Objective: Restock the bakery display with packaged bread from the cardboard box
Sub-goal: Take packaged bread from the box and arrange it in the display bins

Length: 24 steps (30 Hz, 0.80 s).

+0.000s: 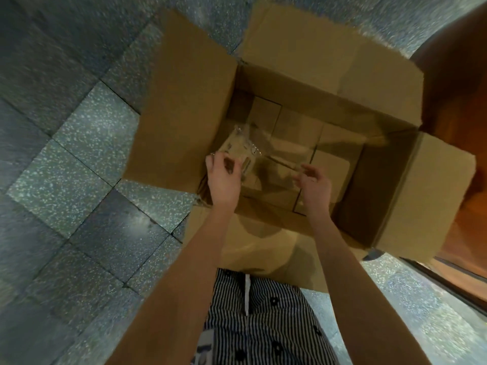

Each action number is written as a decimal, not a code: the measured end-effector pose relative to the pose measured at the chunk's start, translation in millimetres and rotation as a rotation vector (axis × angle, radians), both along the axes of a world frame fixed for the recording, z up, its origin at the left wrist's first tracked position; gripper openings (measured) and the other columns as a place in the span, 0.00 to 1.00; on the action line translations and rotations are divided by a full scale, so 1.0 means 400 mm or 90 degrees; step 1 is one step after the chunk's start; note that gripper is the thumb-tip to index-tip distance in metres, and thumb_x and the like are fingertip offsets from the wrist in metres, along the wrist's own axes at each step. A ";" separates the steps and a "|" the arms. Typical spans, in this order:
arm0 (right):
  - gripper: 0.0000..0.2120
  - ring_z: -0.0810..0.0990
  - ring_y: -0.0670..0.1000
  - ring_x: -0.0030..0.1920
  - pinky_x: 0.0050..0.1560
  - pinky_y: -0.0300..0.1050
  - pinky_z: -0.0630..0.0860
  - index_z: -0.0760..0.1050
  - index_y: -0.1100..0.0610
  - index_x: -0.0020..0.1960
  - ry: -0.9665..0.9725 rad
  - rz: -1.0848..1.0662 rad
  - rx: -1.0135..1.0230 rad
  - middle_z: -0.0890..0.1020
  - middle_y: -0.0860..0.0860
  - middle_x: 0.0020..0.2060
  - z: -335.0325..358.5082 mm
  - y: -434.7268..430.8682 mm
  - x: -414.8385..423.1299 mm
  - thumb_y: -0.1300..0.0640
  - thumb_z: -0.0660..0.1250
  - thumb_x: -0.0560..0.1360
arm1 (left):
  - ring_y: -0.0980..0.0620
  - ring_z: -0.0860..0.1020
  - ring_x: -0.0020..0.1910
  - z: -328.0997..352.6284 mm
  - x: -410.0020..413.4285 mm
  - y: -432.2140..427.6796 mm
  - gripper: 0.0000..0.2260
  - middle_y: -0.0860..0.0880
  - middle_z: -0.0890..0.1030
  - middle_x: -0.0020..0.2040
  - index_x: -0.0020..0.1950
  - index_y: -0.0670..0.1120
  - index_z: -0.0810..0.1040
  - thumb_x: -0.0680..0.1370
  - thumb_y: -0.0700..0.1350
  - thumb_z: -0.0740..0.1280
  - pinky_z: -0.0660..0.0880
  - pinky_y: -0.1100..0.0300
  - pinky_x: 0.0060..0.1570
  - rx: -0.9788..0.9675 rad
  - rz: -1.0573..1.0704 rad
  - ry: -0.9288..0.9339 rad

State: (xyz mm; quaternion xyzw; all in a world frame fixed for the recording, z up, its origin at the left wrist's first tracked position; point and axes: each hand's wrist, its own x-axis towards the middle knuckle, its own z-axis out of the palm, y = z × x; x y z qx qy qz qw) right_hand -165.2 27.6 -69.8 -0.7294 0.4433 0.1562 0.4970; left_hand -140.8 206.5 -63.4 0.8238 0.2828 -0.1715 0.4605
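While the bread package [238,147] lies at the left hand [224,179], grip unclear, the right hand [315,184] hangs loose, empty.

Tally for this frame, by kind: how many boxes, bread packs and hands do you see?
Box: 1
Bread pack: 1 visible, clear-wrapped, inside at the left
Hands: 2, left hand and right hand
Total: 4
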 end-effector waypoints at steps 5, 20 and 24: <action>0.15 0.79 0.44 0.46 0.41 0.36 0.74 0.73 0.53 0.65 0.047 0.007 0.008 0.79 0.49 0.53 -0.046 -0.014 -0.035 0.60 0.65 0.79 | 0.55 0.71 0.53 -0.001 -0.065 0.018 0.08 0.46 0.69 0.60 0.54 0.42 0.72 0.78 0.39 0.69 0.68 0.64 0.61 -0.015 -0.015 0.046; 0.33 0.75 0.55 0.66 0.65 0.57 0.74 0.59 0.52 0.78 0.079 0.083 0.046 0.73 0.55 0.69 -0.318 -0.046 -0.089 0.58 0.69 0.77 | 0.57 0.68 0.59 -0.165 -0.079 0.008 0.13 0.52 0.62 0.61 0.58 0.45 0.75 0.76 0.34 0.69 0.67 0.68 0.65 0.032 -0.058 0.023; 0.39 0.68 0.60 0.71 0.69 0.60 0.69 0.54 0.48 0.78 0.118 0.176 -0.028 0.67 0.59 0.72 -0.388 -0.020 -0.070 0.52 0.71 0.74 | 0.55 0.69 0.63 -0.192 -0.063 0.019 0.15 0.50 0.67 0.64 0.61 0.49 0.76 0.76 0.35 0.69 0.65 0.72 0.63 0.028 -0.087 0.029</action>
